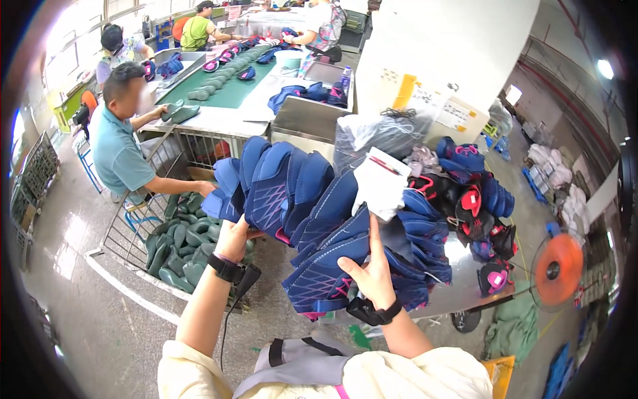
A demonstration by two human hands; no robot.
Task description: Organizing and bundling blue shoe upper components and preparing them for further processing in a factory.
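A long nested row of navy blue shoe uppers (pixel 327 213) with pale stitching and pink details stretches between my two hands. My left hand (pixel 232 239) is closed around the underside of the row's far-left part. At the near right end, my right hand (pixel 373 266) grips the last uppers, thumb on the near side and fingers up along the edge. Both wrists wear black bands with small devices. Right beside my right hand, more stacked navy uppers (pixel 425 239) lie on a metal table (pixel 458 292).
Dark green shoe lasts (pixel 183 246) fill a wire cage cart (pixel 126 233) at left. Next to it sits a co-worker (pixel 123 143) holding a last. A green conveyor (pixel 226 96) carries lasts beyond. Black and red uppers (pixel 472 206) and an orange fan (pixel 558 269) stand right.
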